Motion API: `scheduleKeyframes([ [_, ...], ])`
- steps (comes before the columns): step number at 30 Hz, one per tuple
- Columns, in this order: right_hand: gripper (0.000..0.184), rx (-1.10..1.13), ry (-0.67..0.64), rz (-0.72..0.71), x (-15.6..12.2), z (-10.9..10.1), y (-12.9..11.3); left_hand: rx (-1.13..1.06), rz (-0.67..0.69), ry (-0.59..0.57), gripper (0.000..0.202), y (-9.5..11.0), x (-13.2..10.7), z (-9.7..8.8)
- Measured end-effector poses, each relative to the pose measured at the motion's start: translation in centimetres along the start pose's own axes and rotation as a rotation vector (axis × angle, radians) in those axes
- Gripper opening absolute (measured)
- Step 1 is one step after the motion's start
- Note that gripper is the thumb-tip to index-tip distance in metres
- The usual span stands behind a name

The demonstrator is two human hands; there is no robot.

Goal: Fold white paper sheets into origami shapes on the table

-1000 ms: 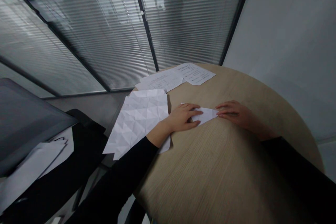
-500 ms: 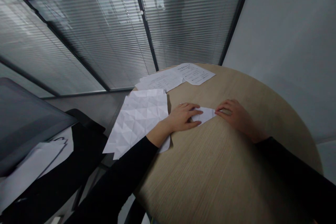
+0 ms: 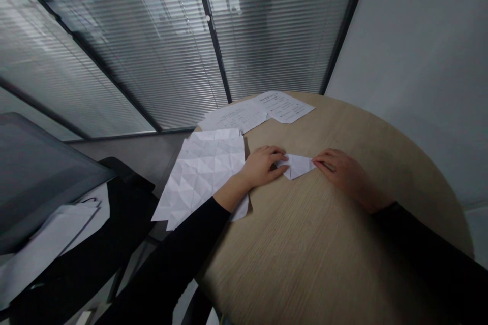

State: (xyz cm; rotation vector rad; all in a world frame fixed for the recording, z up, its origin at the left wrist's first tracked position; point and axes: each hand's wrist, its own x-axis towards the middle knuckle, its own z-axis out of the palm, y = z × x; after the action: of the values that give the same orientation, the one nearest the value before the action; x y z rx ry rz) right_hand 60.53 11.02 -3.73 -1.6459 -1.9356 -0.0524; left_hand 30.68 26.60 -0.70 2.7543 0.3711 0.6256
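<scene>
A small folded piece of white paper (image 3: 300,165) lies on the wooden table between my hands, its narrow end towards the right. My left hand (image 3: 263,165) has its fingertips and thumb on the paper's left end, partly hiding it. At the pointed right tip, my right hand (image 3: 339,167) pinches the paper between thumb and fingers. Just left of my left hand is a stack of white sheets (image 3: 206,167) with a grid of triangular creases; my left forearm passes over its lower right corner.
Printed sheets (image 3: 282,106) lie at the far edge of the round table (image 3: 305,254). At the left, a dark chair (image 3: 68,269) holds more papers (image 3: 57,236). Glass panels with blinds (image 3: 171,61) stand behind, and a pale wall (image 3: 427,61) rises on the right.
My left hand has drawn back slightly to the left, uncovering more of the folded paper. My right hand keeps its pinch on the tip. The view has shifted very slightly.
</scene>
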Motion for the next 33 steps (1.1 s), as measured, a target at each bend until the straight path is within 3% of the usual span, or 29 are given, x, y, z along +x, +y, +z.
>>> scheduleKeyframes([
  [6, 0.029, -0.012, 0.016, -0.084, 0.1, 0.3, -0.2, 0.121, -0.199, 0.008, 0.034, 0.4, 0.1, -0.9],
  [15, 0.058, -0.026, -0.045, -0.229, 0.2, 0.3, -0.5, 0.222, -0.419, 0.042, 0.053, 0.9, 0.3, -1.4],
  [23, 0.06, -0.046, -0.05, -0.225, 0.2, 0.4, -0.2, 0.13, -0.459, 0.097, 0.064, 0.7, 0.2, -1.0],
  [30, 0.061, -0.025, -0.048, -0.225, 0.1, 0.6, 0.1, -0.176, -0.424, 0.209, 0.028, 0.1, 0.3, -0.2],
  [33, 0.059, -0.026, -0.058, -0.227, 0.2, 0.5, -0.1, -0.246, -0.438, 0.257, 0.03, -0.1, 0.5, 0.0],
])
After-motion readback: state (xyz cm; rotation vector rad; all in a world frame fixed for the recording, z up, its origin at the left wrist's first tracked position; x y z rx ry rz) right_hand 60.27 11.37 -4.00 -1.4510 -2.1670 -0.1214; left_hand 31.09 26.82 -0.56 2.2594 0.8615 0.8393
